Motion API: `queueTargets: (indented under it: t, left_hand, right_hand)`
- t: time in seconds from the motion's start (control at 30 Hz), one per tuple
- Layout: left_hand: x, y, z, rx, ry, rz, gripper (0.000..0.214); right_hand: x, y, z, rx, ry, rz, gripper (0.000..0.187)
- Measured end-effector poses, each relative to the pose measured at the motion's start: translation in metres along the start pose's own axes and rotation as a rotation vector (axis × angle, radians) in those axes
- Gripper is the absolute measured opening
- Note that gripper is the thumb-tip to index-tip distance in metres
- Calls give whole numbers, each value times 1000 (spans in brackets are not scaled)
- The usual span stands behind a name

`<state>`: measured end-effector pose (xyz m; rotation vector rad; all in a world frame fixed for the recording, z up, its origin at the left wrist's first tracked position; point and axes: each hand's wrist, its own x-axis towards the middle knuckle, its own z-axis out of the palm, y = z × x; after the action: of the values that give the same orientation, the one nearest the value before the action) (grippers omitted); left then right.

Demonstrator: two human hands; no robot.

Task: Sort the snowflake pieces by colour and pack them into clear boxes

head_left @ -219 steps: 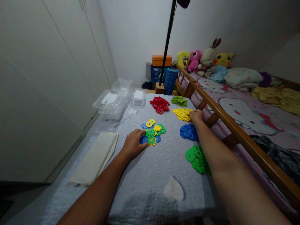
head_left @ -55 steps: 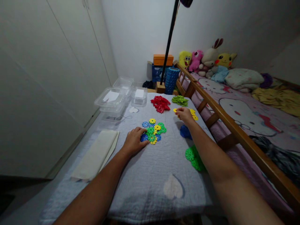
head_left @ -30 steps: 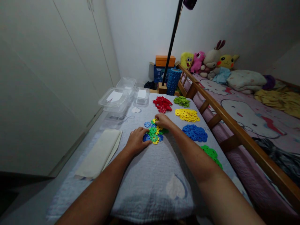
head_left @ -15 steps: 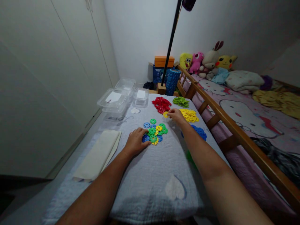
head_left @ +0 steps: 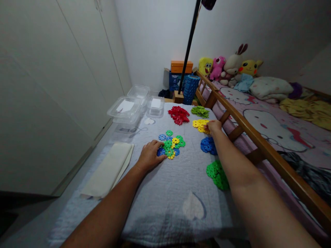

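Observation:
A mixed pile of notched plastic building discs (head_left: 169, 144) in green, blue and yellow lies mid-table. My left hand (head_left: 151, 154) rests at its left side, thumb and fingers apart, touching the edge discs. At the right, my right hand (head_left: 214, 126) is over the yellow disc pile (head_left: 199, 125), its fingertips pinched on a yellow disc that they partly hide. Red pieces (head_left: 179, 115) and light green pieces (head_left: 200, 111) are heaped beyond it. Nearer me lie a blue disc pile (head_left: 207, 145) and a green disc pile (head_left: 217, 175), the latter partly behind my right forearm.
Clear plastic boxes (head_left: 125, 109) stand at the back left, near a folded cream cloth (head_left: 108, 170). A black pole on a wooden block (head_left: 178, 97) rises behind the table. Along the right runs a wooden bed rail (head_left: 248, 134).
My right hand has moved right, from beside the red heap to the yellow pile, carrying a yellow disc. The blue and green piles show more now. My left hand stays put.

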<state>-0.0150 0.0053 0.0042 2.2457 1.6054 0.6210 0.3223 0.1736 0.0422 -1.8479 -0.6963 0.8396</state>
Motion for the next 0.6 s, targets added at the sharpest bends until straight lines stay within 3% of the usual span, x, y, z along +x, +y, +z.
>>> queueTargets:
  t: [0.2, 0.33, 0.6]
  left_hand:
    - [0, 0, -1, -12, -2, 7, 49]
    - [0, 1, -1, -5, -4, 1, 48]
    - [1, 1, -1, -3, 2, -2, 48]
  right_hand:
    - [-2, 2, -1, 51, 23, 1, 37]
    - [-5, 2, -3, 81, 49, -45, 16]
    - [-21, 0, -11, 76, 33, -143, 18]
